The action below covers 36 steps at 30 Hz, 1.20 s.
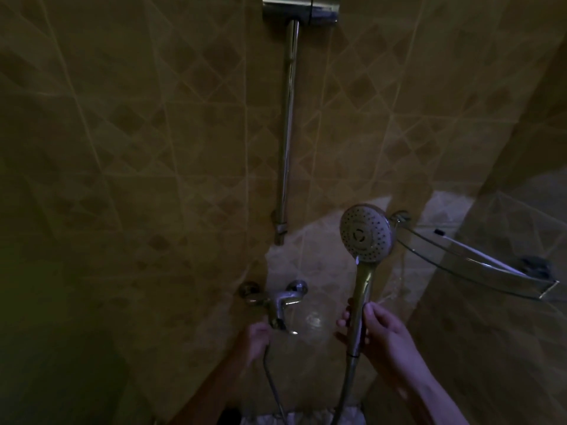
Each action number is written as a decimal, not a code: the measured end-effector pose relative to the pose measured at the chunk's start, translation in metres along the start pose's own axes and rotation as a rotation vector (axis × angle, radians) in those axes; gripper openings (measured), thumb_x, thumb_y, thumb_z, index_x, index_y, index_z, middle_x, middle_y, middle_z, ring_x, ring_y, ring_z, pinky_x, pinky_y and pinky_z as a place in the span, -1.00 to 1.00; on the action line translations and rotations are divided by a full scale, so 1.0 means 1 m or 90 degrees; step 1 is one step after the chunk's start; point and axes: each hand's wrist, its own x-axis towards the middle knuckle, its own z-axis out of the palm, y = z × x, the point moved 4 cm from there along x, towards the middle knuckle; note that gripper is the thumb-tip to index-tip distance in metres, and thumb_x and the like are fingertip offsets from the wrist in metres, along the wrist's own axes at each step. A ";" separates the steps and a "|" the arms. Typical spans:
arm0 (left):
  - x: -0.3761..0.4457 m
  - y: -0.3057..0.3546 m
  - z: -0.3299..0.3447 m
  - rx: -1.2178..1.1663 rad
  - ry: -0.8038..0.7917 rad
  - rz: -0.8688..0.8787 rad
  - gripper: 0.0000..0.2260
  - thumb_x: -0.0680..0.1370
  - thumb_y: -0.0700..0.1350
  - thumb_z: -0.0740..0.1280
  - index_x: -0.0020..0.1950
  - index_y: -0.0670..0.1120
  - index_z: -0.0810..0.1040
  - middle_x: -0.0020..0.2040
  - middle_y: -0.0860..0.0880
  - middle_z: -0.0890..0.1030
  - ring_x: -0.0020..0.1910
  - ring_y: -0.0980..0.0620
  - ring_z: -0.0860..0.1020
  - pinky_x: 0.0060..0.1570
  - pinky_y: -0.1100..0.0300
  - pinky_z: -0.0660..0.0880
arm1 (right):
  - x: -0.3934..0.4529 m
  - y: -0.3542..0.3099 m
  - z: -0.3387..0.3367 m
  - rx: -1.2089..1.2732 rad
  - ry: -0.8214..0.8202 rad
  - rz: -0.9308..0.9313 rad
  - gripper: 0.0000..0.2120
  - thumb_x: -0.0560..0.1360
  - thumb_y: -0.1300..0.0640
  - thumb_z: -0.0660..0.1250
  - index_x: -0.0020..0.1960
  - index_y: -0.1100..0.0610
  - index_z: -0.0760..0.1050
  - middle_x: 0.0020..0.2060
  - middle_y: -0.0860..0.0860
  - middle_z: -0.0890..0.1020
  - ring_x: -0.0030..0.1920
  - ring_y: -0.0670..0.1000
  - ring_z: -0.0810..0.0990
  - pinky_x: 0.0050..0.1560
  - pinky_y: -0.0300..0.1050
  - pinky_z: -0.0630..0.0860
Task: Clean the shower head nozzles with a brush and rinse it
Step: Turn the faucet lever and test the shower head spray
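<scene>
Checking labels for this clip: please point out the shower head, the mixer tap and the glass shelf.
shower head (365, 234): head view, middle of nozzle face.
mixer tap (277, 302): head view, chrome body.
glass shelf (478, 273): head view, front rim.

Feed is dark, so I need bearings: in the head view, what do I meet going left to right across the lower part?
left hand → mixer tap → shower head, its handle held by the right hand → glass corner shelf
</scene>
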 end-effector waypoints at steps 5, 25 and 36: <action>0.001 -0.025 0.040 -0.202 -0.084 -0.122 -0.52 0.61 0.13 0.20 0.45 -0.07 0.34 0.39 -0.10 0.46 0.39 -0.15 0.41 0.36 -0.10 0.36 | -0.009 0.012 -0.018 0.021 0.054 -0.016 -0.77 0.49 0.09 0.29 -0.01 0.27 0.51 -0.15 0.24 0.66 -0.15 0.15 0.68 -0.13 0.09 0.64; 0.060 -0.048 0.083 -0.427 -0.048 -0.187 -0.43 0.59 0.25 0.06 0.29 -0.18 0.48 0.08 -0.11 0.56 0.06 -0.04 0.52 0.04 0.10 0.40 | -0.024 0.070 -0.121 0.054 0.157 0.168 -0.52 0.39 -0.22 0.41 0.08 0.14 0.48 -0.44 0.05 0.41 -0.47 0.03 0.40 -0.43 -0.12 0.37; 0.049 -0.033 0.072 -0.371 -0.058 -0.174 -0.35 0.59 0.25 0.06 0.47 -0.21 0.28 0.48 -0.19 0.35 0.46 -0.11 0.31 0.46 0.00 0.23 | -0.045 0.090 -0.147 -0.029 0.251 0.142 -0.54 0.35 -0.30 0.38 -0.10 0.11 0.61 -0.35 0.11 0.57 -0.32 0.07 0.54 -0.18 -0.02 0.49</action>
